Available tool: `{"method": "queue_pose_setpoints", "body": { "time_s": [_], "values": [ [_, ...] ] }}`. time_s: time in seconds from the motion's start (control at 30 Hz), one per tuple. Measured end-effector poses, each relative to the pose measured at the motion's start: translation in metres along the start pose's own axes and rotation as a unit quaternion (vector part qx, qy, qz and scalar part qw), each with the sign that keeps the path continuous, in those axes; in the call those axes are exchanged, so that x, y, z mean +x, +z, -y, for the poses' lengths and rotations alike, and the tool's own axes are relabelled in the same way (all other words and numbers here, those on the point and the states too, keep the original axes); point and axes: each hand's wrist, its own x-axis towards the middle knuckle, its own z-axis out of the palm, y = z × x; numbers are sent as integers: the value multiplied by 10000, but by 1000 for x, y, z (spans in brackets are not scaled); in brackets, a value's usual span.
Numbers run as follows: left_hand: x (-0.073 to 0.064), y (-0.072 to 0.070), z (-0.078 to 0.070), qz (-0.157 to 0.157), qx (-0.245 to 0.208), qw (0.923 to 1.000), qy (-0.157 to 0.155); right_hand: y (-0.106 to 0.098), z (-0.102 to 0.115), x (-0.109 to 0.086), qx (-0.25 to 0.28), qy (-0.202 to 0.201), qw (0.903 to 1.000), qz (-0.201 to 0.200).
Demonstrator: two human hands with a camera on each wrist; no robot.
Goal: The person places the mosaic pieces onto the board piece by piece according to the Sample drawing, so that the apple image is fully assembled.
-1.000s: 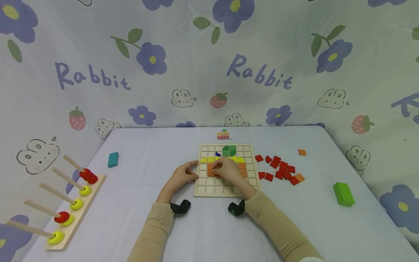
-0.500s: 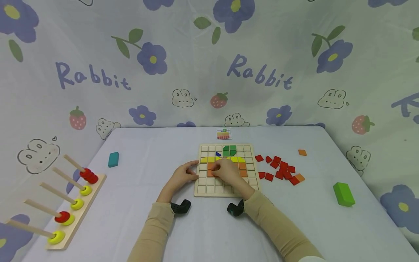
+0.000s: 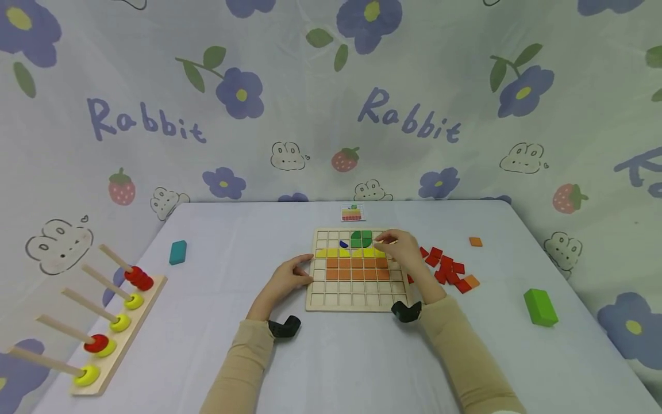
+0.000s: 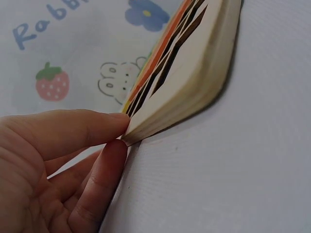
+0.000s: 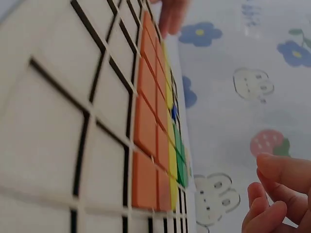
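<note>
My left hand (image 3: 285, 280) lies at the left edge of the wooden grid board (image 3: 338, 299). Its fingertips touch that edge, as the left wrist view shows up close. Over the board's upper right corner hovers my right hand (image 3: 403, 247); no piece shows between its loosely bent fingers in the right wrist view. Two rows of orange square tiles (image 3: 357, 268) fill cells mid-board. Above them run the yellow tiles (image 3: 338, 253), partly covered by the right hand. A blue piece (image 3: 343, 244) and rounded green tiles (image 3: 361, 239) sit higher up.
Right of the board lie scattered red tiles (image 3: 446, 265) and an orange tile (image 3: 475, 242). A picture card (image 3: 353, 213) lies behind the board. A green block (image 3: 541, 307) is far right; a teal block (image 3: 178, 252) and a peg stand with rings (image 3: 121, 339) are left.
My right hand has lifted off the orange rows and moved right and away toward the board's upper right corner, uncovering the orange tiles. The left hand keeps its place.
</note>
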Motion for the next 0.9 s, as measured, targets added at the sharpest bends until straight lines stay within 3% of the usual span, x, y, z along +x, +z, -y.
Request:
{"method": "queue_pose_setpoints", "body": {
  "time_s": [0.27,0.37,0.57,0.7,0.9],
  "values": [
    [0,-1,0,-38,-5,10000,-56,-64,-31,2,527,653,9956,-410],
    [-1,0,-1,-20,-48,10000,-20,-87,-49,2,669,699,9932,-649],
    [-1,1,-2,7,-60,10000,32,-129,-92,-2,1312,1121,9766,-1284],
    [-1,1,-1,2,-21,10000,37,-144,-112,-3,1241,1580,9678,-1517],
    [-2,1,-1,-31,12,10000,24,-150,-129,-2,534,2005,9679,-1416]
  ]
}}
